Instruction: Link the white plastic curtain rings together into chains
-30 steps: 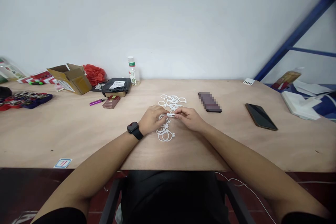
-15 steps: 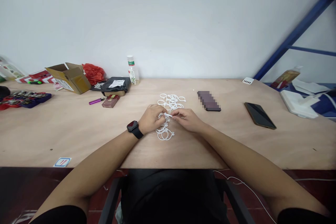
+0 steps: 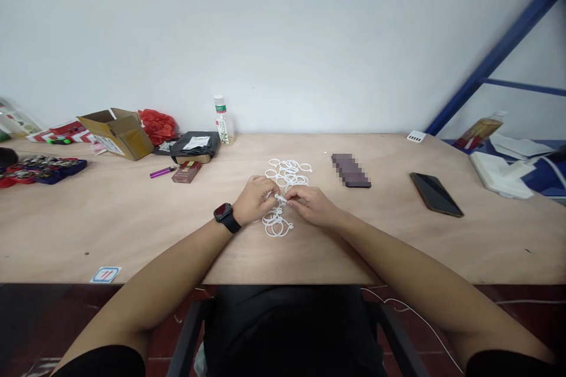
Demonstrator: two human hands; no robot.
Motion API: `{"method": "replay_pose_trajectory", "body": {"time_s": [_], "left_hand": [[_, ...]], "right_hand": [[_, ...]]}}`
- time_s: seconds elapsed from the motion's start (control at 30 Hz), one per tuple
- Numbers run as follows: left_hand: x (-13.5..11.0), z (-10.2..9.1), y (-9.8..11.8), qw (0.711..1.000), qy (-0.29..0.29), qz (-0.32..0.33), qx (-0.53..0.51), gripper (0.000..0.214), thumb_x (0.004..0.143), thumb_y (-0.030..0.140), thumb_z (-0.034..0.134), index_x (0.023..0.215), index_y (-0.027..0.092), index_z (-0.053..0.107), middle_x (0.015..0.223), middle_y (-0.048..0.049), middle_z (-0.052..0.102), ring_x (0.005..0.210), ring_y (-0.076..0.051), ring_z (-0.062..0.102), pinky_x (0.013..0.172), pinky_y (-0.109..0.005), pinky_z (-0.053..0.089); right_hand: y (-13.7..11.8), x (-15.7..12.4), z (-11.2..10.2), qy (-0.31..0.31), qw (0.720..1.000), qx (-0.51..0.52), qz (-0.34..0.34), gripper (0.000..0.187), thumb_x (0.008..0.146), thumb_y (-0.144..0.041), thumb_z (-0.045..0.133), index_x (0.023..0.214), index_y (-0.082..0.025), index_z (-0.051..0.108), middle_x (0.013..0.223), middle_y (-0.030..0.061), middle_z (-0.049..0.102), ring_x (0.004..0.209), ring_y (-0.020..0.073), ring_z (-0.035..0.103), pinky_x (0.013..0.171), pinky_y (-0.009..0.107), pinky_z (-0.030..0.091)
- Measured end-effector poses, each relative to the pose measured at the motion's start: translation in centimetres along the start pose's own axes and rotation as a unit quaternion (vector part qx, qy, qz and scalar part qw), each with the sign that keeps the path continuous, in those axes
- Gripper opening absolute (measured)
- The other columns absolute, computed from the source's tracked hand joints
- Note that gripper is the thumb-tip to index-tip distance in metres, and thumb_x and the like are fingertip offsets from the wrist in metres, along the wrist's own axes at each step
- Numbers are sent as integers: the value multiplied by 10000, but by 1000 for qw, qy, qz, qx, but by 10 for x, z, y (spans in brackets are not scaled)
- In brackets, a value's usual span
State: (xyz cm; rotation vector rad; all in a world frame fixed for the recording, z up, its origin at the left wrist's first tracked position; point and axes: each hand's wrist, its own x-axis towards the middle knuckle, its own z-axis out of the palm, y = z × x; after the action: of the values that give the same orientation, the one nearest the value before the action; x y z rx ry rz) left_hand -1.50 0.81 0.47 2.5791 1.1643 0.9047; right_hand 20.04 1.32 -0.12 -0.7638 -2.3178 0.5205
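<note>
Between my two hands is a white plastic curtain ring (image 3: 280,198), partly covered by fingers. My left hand (image 3: 256,199), with a black watch on the wrist, is closed and pinches its left side. The thumb and fingertips of my right hand (image 3: 313,205) close on its right end. Just beyond my hands lies a loose pile of white rings (image 3: 289,172), some overlapping. Nearer to me, several more rings (image 3: 276,227) with small eyelets lie on the wooden table (image 3: 292,262), partly under my left hand.
A pixelated dark phone-like slab (image 3: 351,171) and a black phone (image 3: 436,194) lie to the right. On the left are a maroon box (image 3: 186,172), a purple lighter (image 3: 162,172), a black package (image 3: 194,146), an open carton (image 3: 119,134) and a bottle (image 3: 224,121).
My right hand has shifted slightly down, and the ring piece between my fingertips has turned a little. My left hand stays nearly in place. The loose rings lie as before.
</note>
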Motion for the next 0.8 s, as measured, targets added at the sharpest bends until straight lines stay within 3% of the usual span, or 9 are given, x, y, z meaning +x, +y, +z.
{"method": "replay_pose_trajectory", "body": {"time_s": [0.2, 0.3, 0.5, 0.63, 0.8], "left_hand": [[-1, 2, 0, 999, 43, -15, -5, 208, 870, 227, 488, 1005, 217, 646, 974, -28, 705, 933, -183, 614, 922, -369, 398], [-2, 3, -2, 1000, 21, -16, 4, 221, 871, 278, 528, 1041, 223, 659, 1005, -34, 713, 951, -200, 622, 920, -382, 401], [-1, 1, -1, 1000, -24, -4, -11, 200, 884, 317, 539, 974, 223, 691, 950, -22, 730, 906, -188, 653, 907, -360, 427], [0, 1, 2, 999, -28, -5, -33, 244, 895, 287, 521, 1066, 199, 672, 869, -23, 741, 827, -177, 673, 856, -329, 462], [0, 1, 2, 998, -35, -1, -51, 233, 898, 235, 498, 1022, 187, 690, 916, -30, 740, 817, -161, 671, 781, -280, 488]], "right_hand": [[14, 3, -3, 48, 998, -28, 0, 196, 926, -255, 502, 1063, -213, 635, 1012, 73, 678, 941, 207, 621, 850, 353, 491], [31, 3, -7, 61, 995, -81, 13, 234, 891, -232, 549, 1107, -206, 636, 1098, 96, 658, 1052, 243, 588, 927, 413, 468], [54, -2, -10, 5, 985, -167, 45, 255, 846, -206, 605, 1095, -200, 659, 1094, 106, 631, 1050, 252, 573, 936, 419, 461], [52, -2, -9, -17, 980, -190, 50, 275, 844, -175, 602, 1114, -195, 652, 1063, 102, 632, 1019, 243, 577, 905, 391, 467], [47, 1, -8, -8, 984, -164, 69, 255, 864, -108, 537, 1082, -165, 656, 976, 90, 671, 940, 221, 599, 860, 360, 475]]}}
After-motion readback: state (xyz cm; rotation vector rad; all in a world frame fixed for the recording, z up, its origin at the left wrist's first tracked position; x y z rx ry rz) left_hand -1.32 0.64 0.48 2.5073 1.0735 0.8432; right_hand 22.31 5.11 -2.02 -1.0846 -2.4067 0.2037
